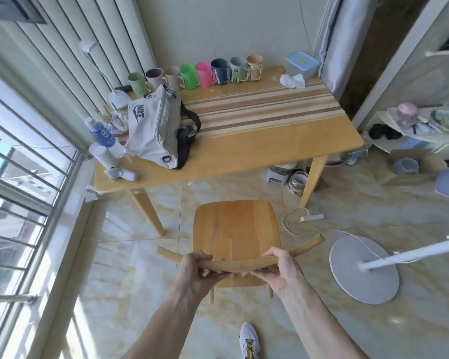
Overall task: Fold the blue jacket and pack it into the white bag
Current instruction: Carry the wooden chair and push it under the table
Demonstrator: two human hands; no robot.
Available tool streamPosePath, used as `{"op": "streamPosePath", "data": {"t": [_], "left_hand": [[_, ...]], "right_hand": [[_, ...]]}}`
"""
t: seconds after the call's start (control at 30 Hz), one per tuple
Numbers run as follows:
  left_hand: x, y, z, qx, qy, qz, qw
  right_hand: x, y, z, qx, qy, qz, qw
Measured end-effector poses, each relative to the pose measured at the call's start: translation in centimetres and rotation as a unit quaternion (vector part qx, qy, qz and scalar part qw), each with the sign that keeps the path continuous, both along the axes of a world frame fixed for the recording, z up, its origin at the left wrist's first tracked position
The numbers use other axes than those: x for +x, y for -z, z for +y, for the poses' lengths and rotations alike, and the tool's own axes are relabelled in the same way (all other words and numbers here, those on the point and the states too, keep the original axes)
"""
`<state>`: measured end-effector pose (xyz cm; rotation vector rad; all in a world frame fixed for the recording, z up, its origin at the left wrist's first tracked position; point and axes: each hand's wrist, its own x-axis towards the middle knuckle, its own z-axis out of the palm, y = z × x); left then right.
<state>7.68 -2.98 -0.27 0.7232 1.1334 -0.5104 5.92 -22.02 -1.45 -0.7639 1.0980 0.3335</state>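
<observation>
While both hands, left hand [195,268] and right hand [283,268], curl fingers around the curved wooden chair back [241,263], the soft, limp white fabric bag [153,130] slumps on the table [283,149]; no blue jacket shows

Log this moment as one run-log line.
left hand: gripping chair backrest | right hand: same | white bag: on table | jacket: unseen

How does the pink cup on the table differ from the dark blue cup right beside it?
The pink cup is a bright, glossy pink, while the dark blue cup is a muted navy. The pink cup looks plain, whereas the dark blue cup carries a small label by its handle. The pink cup sits nearer the window side of the row. Both stand upright with handles, similar in size, along the far edge of the wooden table.
</observation>
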Motion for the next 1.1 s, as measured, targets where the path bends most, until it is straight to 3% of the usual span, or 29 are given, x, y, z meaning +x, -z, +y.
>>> {"op": "streamPosePath", "data": {"t": [0.33, 0.57, 0.77, 1.1], "left_hand": [[11.9, 0.7, -1.4, -0.024, -0.019, -0.039, 0.999], [19.5, 5.4, -0.9, -0.052, -0.037, -0.046, 0.997], [24.5, 7.6, -1.7, -0.058, -0.051, -0.055, 0.995], [29.5, 8.0, -2.2, -0.058, -0.039, -0.070, 0.995]], "right_hand": [[11.6, 0.9, -1.9, 0.031, 0.022, -0.035, 0.999], [21.1, 3.7, -1.5, 0.031, 0.030, -0.044, 0.998], [26.4, 7.2, -2.1, 0.031, 0.043, -0.024, 0.998], [31.4, 7.1, -2.1, 0.039, 0.032, -0.035, 0.998]]}}
